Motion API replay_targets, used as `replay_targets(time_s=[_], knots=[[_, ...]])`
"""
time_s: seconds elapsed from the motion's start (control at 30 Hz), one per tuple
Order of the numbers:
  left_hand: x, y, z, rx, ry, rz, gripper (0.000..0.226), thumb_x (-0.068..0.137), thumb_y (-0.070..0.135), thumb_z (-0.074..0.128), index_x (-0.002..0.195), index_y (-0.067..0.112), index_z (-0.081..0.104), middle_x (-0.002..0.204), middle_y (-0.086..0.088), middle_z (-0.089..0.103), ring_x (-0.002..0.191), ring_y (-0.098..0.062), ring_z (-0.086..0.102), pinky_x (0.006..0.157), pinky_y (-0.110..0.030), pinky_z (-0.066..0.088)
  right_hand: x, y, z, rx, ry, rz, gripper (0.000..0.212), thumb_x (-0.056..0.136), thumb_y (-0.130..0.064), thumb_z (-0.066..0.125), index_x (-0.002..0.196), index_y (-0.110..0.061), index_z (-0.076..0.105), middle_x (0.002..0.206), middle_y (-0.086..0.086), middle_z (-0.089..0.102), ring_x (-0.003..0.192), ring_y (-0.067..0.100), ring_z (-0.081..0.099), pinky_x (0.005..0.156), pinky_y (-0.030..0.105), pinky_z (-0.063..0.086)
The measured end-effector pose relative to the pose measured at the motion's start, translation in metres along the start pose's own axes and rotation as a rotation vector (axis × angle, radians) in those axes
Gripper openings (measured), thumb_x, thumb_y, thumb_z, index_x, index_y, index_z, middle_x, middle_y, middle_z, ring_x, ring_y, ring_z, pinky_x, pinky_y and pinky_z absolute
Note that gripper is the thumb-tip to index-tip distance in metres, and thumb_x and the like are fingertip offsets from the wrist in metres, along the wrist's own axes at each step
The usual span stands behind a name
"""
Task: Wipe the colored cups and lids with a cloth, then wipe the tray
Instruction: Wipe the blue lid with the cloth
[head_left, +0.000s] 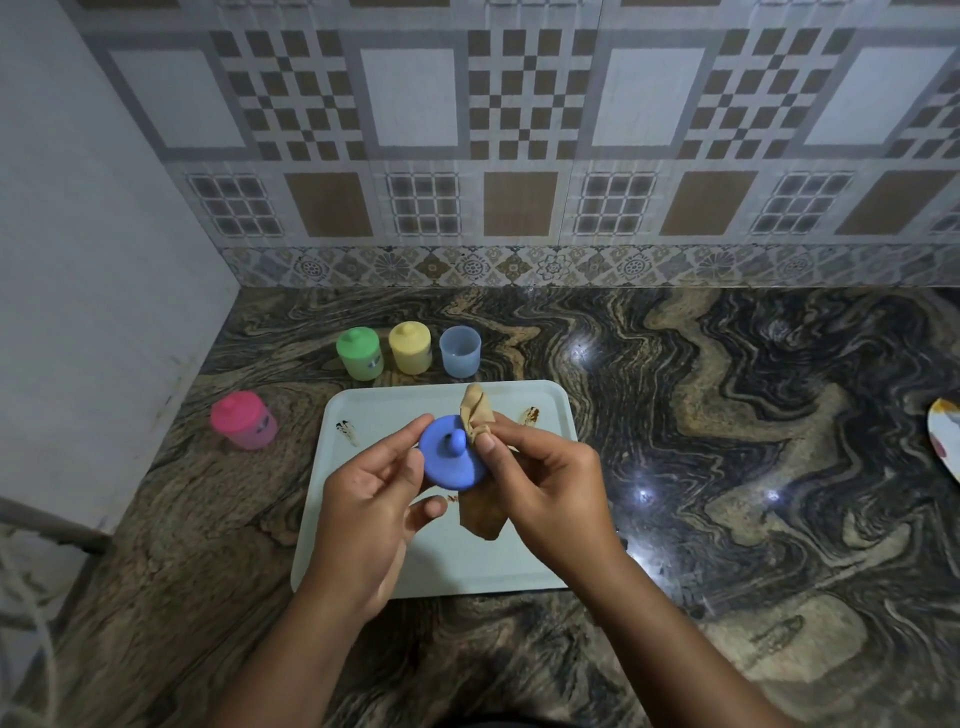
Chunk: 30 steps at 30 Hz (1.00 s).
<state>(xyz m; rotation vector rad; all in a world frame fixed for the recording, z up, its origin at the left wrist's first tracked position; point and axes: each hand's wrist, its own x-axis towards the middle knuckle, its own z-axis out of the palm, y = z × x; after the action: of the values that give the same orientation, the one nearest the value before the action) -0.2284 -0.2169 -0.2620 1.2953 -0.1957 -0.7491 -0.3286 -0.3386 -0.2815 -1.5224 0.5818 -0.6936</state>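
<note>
We're holding the lid (449, 462) over the tray (519, 561)
Our left hand (363, 499) is pinching its rim — our right hand (550, 483) is gripping the cloth (475, 410).

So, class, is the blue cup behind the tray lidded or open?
Open. The blue cup shows a bare rim and inside; the left hand holds the blue lid.

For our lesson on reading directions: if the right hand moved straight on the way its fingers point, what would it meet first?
Probably the blue lid, held by the left hand; the right hand points left at it, cloth between.
</note>
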Motion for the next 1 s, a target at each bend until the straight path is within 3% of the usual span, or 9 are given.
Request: replay_targets(time_s=[0.1,0.2,0.4,0.5,0.6,0.73,0.87,0.93,1.0], knots=[[-0.003,-0.002,-0.001,0.027,-0.092,0.009,0.037,0.091,0.016,0.055,0.127,0.018,0.063,0.119,-0.001,0.073,0.101,-0.013,0.069,0.07,-0.028,0.057,0.007,0.001,-0.002,-0.04,0.024,0.018,0.014,0.095,-0.014,0.07,0.103,-0.016,0.081,0.098,-0.007,0.08,0.088,0.01,0.076,0.075,0.032,0.061],[-0.009,-0.008,0.006,0.12,-0.119,0.07,0.056,0.085,0.014,0.061,0.139,0.024,0.048,0.122,0.006,0.071,0.11,-0.014,0.069,0.083,-0.037,0.06,0.009,0.002,-0.001,-0.023,0.02,0.047,0.015,0.096,-0.01,0.068,0.101,-0.014,0.082,0.097,-0.004,0.081,0.083,0.003,0.074,0.071,0.022,0.056],[0.001,-0.009,0.005,0.054,0.131,0.105,0.032,0.097,0.012,0.056,0.128,0.018,0.061,0.111,-0.006,0.075,0.096,-0.018,0.073,0.072,-0.032,0.059,0.0,0.003,0.002,0.032,-0.005,0.018,0.016,0.095,-0.007,0.069,0.103,-0.013,0.081,0.1,-0.006,0.08,0.098,0.008,0.075,0.083,0.025,0.058],[0.0,-0.006,0.006,0.112,0.058,0.134,0.043,0.093,0.013,0.059,0.135,0.025,0.055,0.117,-0.001,0.073,0.104,-0.017,0.072,0.079,-0.036,0.06,-0.007,0.004,0.008,0.005,-0.023,0.008,0.019,0.096,-0.01,0.069,0.104,-0.022,0.081,0.098,-0.01,0.08,0.093,0.008,0.074,0.082,0.032,0.061],[-0.001,-0.005,0.002,0.17,0.007,0.118,0.046,0.095,0.003,0.056,0.133,0.029,0.054,0.116,0.01,0.073,0.102,-0.011,0.071,0.072,-0.027,0.059,-0.004,-0.001,0.006,0.005,0.007,-0.02,0.024,0.095,-0.006,0.068,0.102,-0.025,0.08,0.101,-0.014,0.079,0.096,0.008,0.075,0.083,0.031,0.061],[0.0,-0.004,-0.001,0.115,-0.023,0.027,0.032,0.098,0.009,0.053,0.127,0.021,0.061,0.1,-0.004,0.077,0.081,-0.016,0.067,0.062,-0.028,0.053,0.006,-0.005,0.0,-0.015,0.033,-0.012,0.015,0.094,-0.006,0.07,0.102,-0.013,0.081,0.099,-0.009,0.079,0.091,0.004,0.076,0.079,0.026,0.06],[-0.005,-0.008,0.006,0.056,-0.018,0.054,0.04,0.092,0.025,0.056,0.132,0.02,0.058,0.116,0.0,0.074,0.104,-0.019,0.071,0.075,-0.036,0.057,0.006,-0.002,0.002,-0.061,0.02,-0.01,0.016,0.094,-0.007,0.07,0.102,-0.015,0.081,0.097,-0.012,0.079,0.096,-0.001,0.073,0.083,0.018,0.057],[-0.008,-0.01,0.01,0.07,-0.065,0.07,0.052,0.089,0.015,0.059,0.14,0.021,0.049,0.121,0.004,0.072,0.11,-0.018,0.069,0.084,-0.041,0.059,0.006,-0.001,0.002,-0.032,0.031,0.017,0.016,0.094,-0.007,0.069,0.1,-0.015,0.081,0.096,-0.011,0.079,0.092,0.0,0.074,0.077,0.017,0.057],[-0.006,-0.012,0.01,0.079,-0.021,0.084,0.053,0.091,0.005,0.059,0.141,0.02,0.048,0.117,0.003,0.073,0.107,-0.017,0.071,0.08,-0.036,0.06,0.006,0.0,0.002,0.007,0.042,0.026,0.016,0.094,-0.007,0.07,0.099,-0.016,0.081,0.098,-0.007,0.08,0.091,0.002,0.075,0.075,0.018,0.056]])
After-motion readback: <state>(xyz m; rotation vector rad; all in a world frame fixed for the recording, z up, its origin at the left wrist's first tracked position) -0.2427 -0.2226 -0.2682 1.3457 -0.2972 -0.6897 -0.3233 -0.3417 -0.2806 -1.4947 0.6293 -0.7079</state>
